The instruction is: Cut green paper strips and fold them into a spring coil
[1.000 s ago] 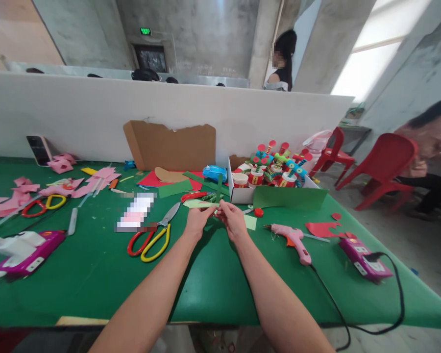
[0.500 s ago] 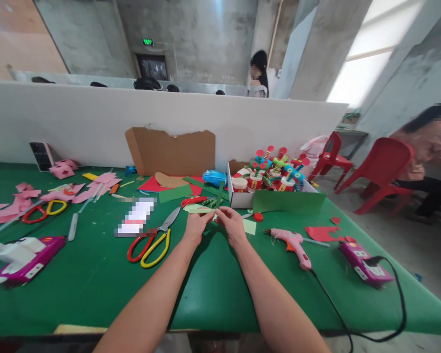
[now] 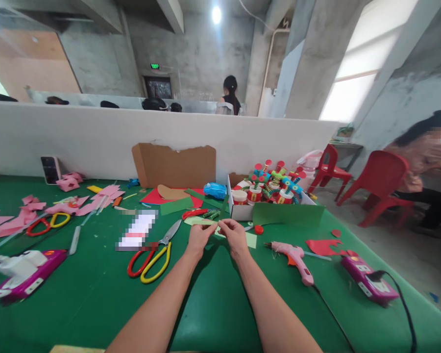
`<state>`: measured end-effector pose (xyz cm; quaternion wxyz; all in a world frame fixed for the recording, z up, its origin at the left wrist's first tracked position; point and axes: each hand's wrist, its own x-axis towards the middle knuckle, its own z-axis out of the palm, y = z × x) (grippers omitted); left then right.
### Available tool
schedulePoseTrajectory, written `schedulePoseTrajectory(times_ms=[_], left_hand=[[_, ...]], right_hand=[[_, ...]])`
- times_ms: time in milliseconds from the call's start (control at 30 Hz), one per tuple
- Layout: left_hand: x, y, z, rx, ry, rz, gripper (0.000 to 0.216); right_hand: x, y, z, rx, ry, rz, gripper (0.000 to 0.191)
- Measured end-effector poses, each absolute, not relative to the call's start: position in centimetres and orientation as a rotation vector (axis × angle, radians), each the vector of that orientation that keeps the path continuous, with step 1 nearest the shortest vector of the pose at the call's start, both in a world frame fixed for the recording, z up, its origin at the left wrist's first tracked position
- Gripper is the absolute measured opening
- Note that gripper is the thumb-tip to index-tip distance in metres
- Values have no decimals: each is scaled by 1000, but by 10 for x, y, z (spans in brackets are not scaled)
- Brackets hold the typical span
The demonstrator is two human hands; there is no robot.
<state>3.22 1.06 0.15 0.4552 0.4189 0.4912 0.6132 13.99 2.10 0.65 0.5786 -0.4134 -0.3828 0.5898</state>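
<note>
My left hand point(image 3: 200, 239) and my right hand point(image 3: 235, 237) meet over the table with fingertips pinched together. Between them are paper strips: a light green strip point(image 3: 206, 222) runs along my left fingers, and a dark green strip point(image 3: 224, 210) stands up from the pinch near my right fingers. Exactly how the strips join is hidden by the fingertips. A pale green paper piece point(image 3: 251, 240) lies beside my right hand. Left of my left hand rest big scissors point(image 3: 165, 239) with red and yellow handles. Behind the hands are red-handled pliers point(image 3: 194, 214) and striped green coils point(image 3: 210, 214).
A white box point(image 3: 241, 212) of colourful paper figures stands behind right. To the right lie a pink glue gun point(image 3: 293, 258) with a cord and a purple power strip point(image 3: 369, 280). Pink paper pieces point(image 3: 24, 218) and another power strip point(image 3: 33, 277) lie left.
The view has tilted up, so the table sits lower in the picture. Both hands keep their pinch on the strips, with the fingertips slightly closer together.
</note>
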Motion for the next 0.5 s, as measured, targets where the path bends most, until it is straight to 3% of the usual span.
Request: schedulePoseTrajectory(times_ms=[500], left_hand=[[33, 10, 2, 960, 1227, 1470, 38]], right_hand=[[140, 20, 8, -957, -939, 1367, 32]])
